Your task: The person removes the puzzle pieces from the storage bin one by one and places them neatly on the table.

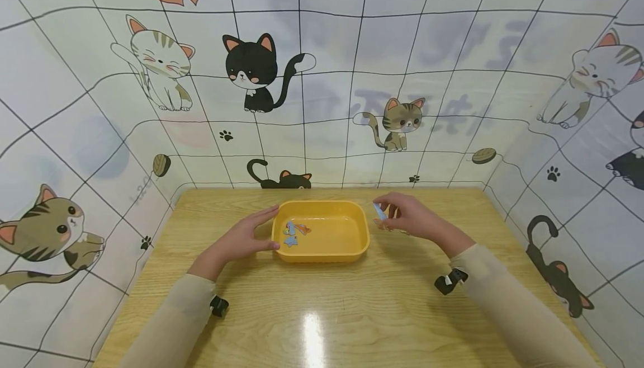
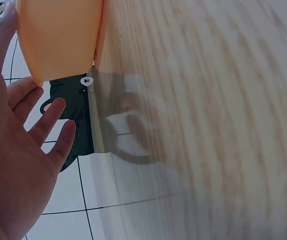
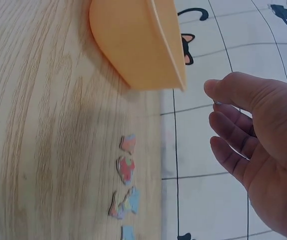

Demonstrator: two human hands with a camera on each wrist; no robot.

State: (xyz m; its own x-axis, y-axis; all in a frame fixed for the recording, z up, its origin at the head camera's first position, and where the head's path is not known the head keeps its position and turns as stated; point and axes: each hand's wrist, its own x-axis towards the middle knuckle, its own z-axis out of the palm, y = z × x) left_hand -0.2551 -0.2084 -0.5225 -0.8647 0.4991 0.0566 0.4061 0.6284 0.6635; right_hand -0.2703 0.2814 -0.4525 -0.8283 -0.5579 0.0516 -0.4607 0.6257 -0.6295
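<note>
On the wooden table stands a shallow yellow tray (image 1: pixel 329 253) with several small blue and orange puzzle pieces (image 1: pixel 290 240) at its left end. My left hand (image 1: pixel 244 239) rests against that end, fingers spread, the thumb near the front corner and the fingertips at the back. To the right of the tray, my right hand (image 1: pixel 410 215) pinches a light blue puzzle piece (image 1: pixel 379 211) between thumb and fingertips, above the table. In the right wrist view, that hand (image 3: pixel 268 135) mostly hides the piece. More puzzle pieces (image 3: pixel 126 170) lie on the table beside the tray.
The wooden table (image 1: pixel 312 295) ends at a wall covering (image 1: pixel 332 99) printed with cats and grid lines, which also runs along both sides. A bright reflection lies on the tabletop in front of the tray. Each wrist carries a small black device.
</note>
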